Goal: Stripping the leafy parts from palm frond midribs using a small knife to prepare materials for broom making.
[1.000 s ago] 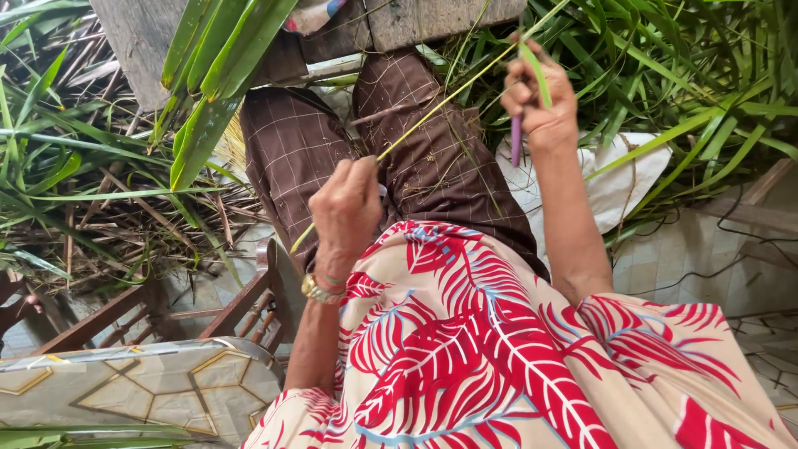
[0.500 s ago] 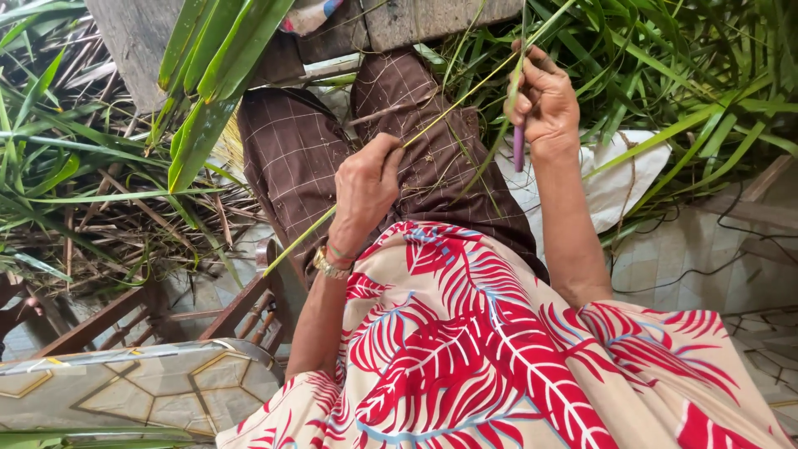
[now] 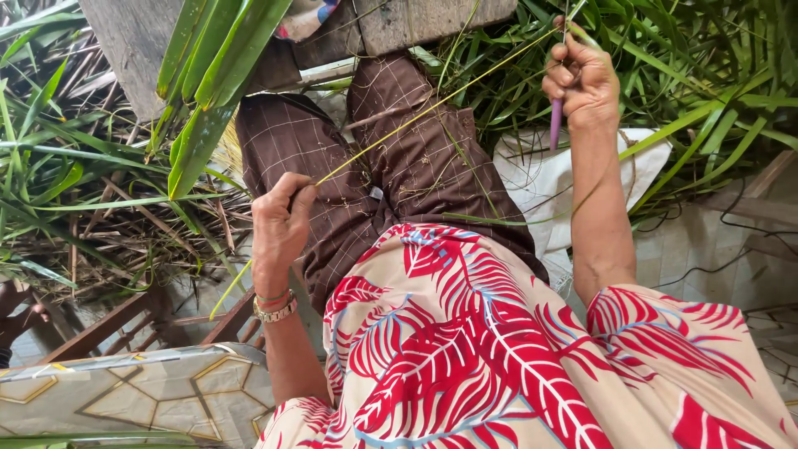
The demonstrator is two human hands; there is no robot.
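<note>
My left hand pinches a thin yellow-green leaf midrib over my left knee, and the rib runs taut up to my right hand. That hand is raised at the upper right, closed around a purple-handled knife whose handle points down, and it also grips the rib's far end. A short tail of the rib sticks out below my left hand. A loose green leaf strip lies across my right thigh. I sit in brown checked trousers and a red leaf-print shirt.
Long green palm leaves are heaped on the right and at the left, with dry brown stalks under them. A white sack lies under my right arm. A wooden bench crosses the top; a patterned cushion sits lower left.
My left hand has pulled down and left along the rib, away from my right hand, which has risen to the upper right. The rib is now stretched longer between them.
</note>
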